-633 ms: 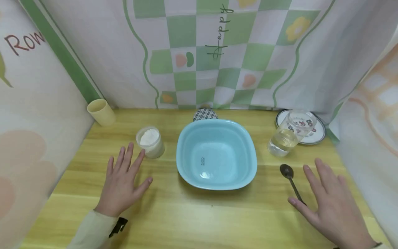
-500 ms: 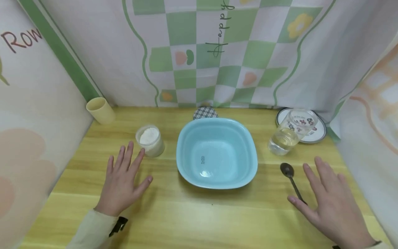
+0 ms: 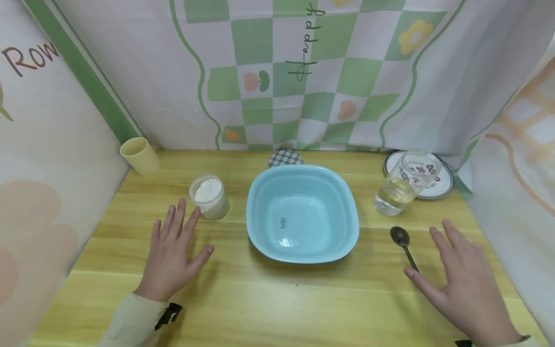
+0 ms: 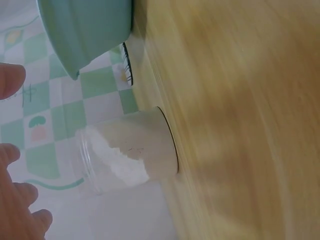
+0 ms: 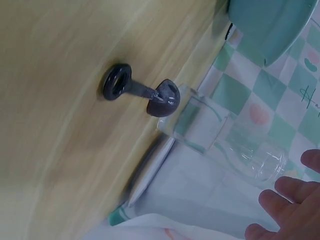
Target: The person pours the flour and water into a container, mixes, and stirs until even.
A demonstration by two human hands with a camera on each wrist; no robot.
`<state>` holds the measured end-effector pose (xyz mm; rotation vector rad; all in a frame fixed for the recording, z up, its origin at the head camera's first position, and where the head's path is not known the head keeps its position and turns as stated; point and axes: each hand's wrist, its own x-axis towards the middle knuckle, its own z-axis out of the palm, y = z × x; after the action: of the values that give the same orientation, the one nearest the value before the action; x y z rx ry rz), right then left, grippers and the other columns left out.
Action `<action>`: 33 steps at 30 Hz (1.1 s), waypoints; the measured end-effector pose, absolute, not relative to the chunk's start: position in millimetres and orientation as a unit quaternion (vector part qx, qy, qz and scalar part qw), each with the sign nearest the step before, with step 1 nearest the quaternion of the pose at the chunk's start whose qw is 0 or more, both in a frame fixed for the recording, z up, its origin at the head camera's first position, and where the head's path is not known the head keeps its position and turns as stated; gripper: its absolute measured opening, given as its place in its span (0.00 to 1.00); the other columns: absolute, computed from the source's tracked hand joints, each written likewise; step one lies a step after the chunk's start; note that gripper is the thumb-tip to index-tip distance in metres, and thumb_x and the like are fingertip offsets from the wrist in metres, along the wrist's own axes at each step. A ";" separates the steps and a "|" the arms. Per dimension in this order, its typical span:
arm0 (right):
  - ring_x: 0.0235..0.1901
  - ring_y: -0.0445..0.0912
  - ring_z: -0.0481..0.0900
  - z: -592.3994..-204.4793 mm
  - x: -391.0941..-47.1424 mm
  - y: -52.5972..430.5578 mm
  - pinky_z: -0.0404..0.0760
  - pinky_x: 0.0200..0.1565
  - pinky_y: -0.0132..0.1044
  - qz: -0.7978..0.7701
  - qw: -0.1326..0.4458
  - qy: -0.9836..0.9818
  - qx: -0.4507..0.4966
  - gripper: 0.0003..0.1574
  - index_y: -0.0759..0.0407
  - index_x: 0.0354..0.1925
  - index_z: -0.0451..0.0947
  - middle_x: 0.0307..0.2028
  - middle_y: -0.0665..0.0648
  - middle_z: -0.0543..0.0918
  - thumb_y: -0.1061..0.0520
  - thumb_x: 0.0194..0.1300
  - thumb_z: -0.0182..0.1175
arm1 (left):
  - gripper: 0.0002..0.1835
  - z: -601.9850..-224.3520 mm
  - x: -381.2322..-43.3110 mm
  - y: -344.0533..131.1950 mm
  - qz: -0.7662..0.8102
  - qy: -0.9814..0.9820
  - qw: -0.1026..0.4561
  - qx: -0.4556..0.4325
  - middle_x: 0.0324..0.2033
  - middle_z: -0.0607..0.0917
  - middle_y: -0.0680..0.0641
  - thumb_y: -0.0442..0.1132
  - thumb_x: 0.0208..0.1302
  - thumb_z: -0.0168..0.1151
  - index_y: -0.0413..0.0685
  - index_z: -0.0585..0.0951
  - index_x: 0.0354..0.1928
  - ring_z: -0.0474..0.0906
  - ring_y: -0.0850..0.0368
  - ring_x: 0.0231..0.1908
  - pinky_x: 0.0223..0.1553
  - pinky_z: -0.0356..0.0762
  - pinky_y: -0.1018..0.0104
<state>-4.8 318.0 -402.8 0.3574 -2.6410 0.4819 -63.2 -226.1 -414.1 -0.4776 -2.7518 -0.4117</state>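
My left hand (image 3: 171, 260) hovers with fingers spread over the left side of the table. Its fingertips overlap the lower edge of a clear jar of white powder (image 3: 212, 202) in the head view; the left wrist view shows the jar (image 4: 127, 150) apart from them. On the other side my right hand (image 3: 468, 289) is also spread and holds nothing. Beside its thumb lies a dark spoon (image 3: 400, 236), the handle's end hidden by that hand. A clear glass (image 3: 392, 195) with liquid in it stands beyond the spoon. Between the hands sits a light-blue basin (image 3: 305, 217) with nothing in it.
A patterned plate (image 3: 441, 189) lies behind the glass at the back right. A checked round coaster (image 3: 286, 157) shows partly behind the basin. At the back left stands a yellow cup (image 3: 140, 156). Printed cloth (image 3: 321, 108) hangs around the wooden table (image 3: 277, 308).
My right hand has shifted slightly to the right, and its thumb now covers more of the spoon's handle. The left hand has hardly moved.
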 end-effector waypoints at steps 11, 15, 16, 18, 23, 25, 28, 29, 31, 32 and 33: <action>0.72 0.74 0.50 -411.1 0.1 308.4 0.41 0.72 0.69 0.281 0.142 -0.947 0.066 0.60 0.64 0.77 0.52 0.76 0.70 0.52 0.51 0.58 0.73 | 0.49 -420.9 -68.7 -224.1 -0.189 -0.953 0.174 -0.159 0.78 0.48 0.38 0.57 0.63 0.62 0.46 0.54 0.79 0.47 0.31 0.74 0.67 0.46 0.24; 0.73 0.72 0.49 -413.9 -2.5 301.8 0.42 0.71 0.69 0.306 0.120 -0.943 0.048 0.59 0.62 0.78 0.49 0.76 0.71 0.51 0.52 0.61 0.71 | 0.49 -427.1 -71.3 -223.9 -0.225 -0.944 0.183 -0.154 0.78 0.49 0.37 0.52 0.61 0.65 0.43 0.53 0.79 0.47 0.32 0.75 0.68 0.46 0.24; 0.72 0.73 0.49 -414.6 -3.1 299.7 0.43 0.70 0.71 0.314 0.113 -0.942 0.042 0.59 0.62 0.79 0.48 0.76 0.71 0.51 0.52 0.62 0.70 | 0.49 -428.9 -71.8 -223.8 -0.236 -0.942 0.185 -0.153 0.78 0.49 0.37 0.51 0.61 0.65 0.42 0.53 0.79 0.47 0.32 0.75 0.68 0.46 0.25; 0.72 0.74 0.49 -415.3 -5.1 295.0 0.45 0.68 0.73 0.324 0.101 -0.940 0.029 0.59 0.60 0.79 0.47 0.76 0.72 0.51 0.51 0.63 0.69 | 0.49 -432.5 -72.6 -223.4 -0.259 -0.937 0.185 -0.147 0.78 0.49 0.36 0.48 0.61 0.66 0.40 0.53 0.78 0.47 0.33 0.75 0.69 0.45 0.26; 0.69 0.77 0.53 -415.4 -13.2 283.6 0.50 0.63 0.78 0.354 0.089 -0.931 0.016 0.58 0.59 0.80 0.46 0.75 0.73 0.53 0.51 0.65 0.68 | 0.50 -438.2 -73.7 -221.2 -0.327 -0.924 0.163 -0.113 0.78 0.46 0.37 0.45 0.64 0.66 0.43 0.48 0.80 0.45 0.30 0.75 0.69 0.45 0.27; 0.68 0.77 0.55 -415.7 -16.9 278.9 0.52 0.62 0.79 0.369 0.092 -0.925 0.017 0.57 0.58 0.80 0.47 0.74 0.73 0.55 0.52 0.65 0.68 | 0.50 -440.1 -75.2 -220.6 -0.350 -0.920 0.150 -0.094 0.79 0.45 0.39 0.46 0.66 0.65 0.46 0.46 0.80 0.44 0.31 0.75 0.69 0.46 0.26; 0.65 0.76 0.61 -416.9 -21.9 271.6 0.56 0.61 0.78 0.391 0.099 -0.915 0.018 0.55 0.58 0.79 0.49 0.71 0.73 0.61 0.53 0.65 0.68 | 0.50 -442.7 -77.9 -220.0 -0.381 -0.912 0.132 -0.071 0.79 0.43 0.41 0.46 0.68 0.64 0.48 0.44 0.81 0.43 0.33 0.76 0.69 0.46 0.27; 0.64 0.74 0.63 -417.6 -23.4 269.2 0.58 0.64 0.74 0.398 0.100 -0.912 0.016 0.55 0.58 0.79 0.49 0.71 0.73 0.62 0.53 0.65 0.68 | 0.50 -443.7 -79.0 -219.8 -0.390 -0.910 0.129 -0.065 0.79 0.43 0.42 0.46 0.68 0.65 0.48 0.44 0.81 0.42 0.34 0.76 0.70 0.46 0.28; 0.63 0.71 0.66 -418.5 -26.7 264.5 0.62 0.68 0.61 0.411 0.102 -0.906 0.013 0.53 0.57 0.79 0.50 0.70 0.70 0.65 0.53 0.66 0.68 | 0.50 -445.9 -80.9 -219.3 -0.406 -0.903 0.126 -0.055 0.79 0.43 0.41 0.45 0.67 0.65 0.46 0.44 0.80 0.42 0.36 0.76 0.71 0.46 0.31; 0.62 0.70 0.68 -419.0 -28.8 262.4 0.64 0.70 0.51 0.415 0.104 -0.904 0.012 0.52 0.57 0.79 0.51 0.69 0.70 0.66 0.53 0.66 0.67 | 0.50 -447.1 -81.8 -219.0 -0.415 -0.900 0.125 -0.050 0.79 0.43 0.41 0.45 0.67 0.65 0.46 0.43 0.80 0.42 0.37 0.76 0.72 0.45 0.32; 0.61 0.68 0.69 -419.4 -30.9 260.4 0.65 0.69 0.41 0.421 0.107 -0.901 0.011 0.52 0.57 0.78 0.52 0.69 0.68 0.67 0.54 0.66 0.67 | 0.51 -448.4 -82.9 -218.6 -0.424 -0.896 0.123 -0.044 0.79 0.43 0.42 0.45 0.67 0.65 0.46 0.43 0.80 0.42 0.38 0.77 0.73 0.45 0.34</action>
<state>-30.9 260.4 -419.4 0.0330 -2.6524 1.2396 -82.9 -218.6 -448.4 -0.1291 -2.6146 -1.2362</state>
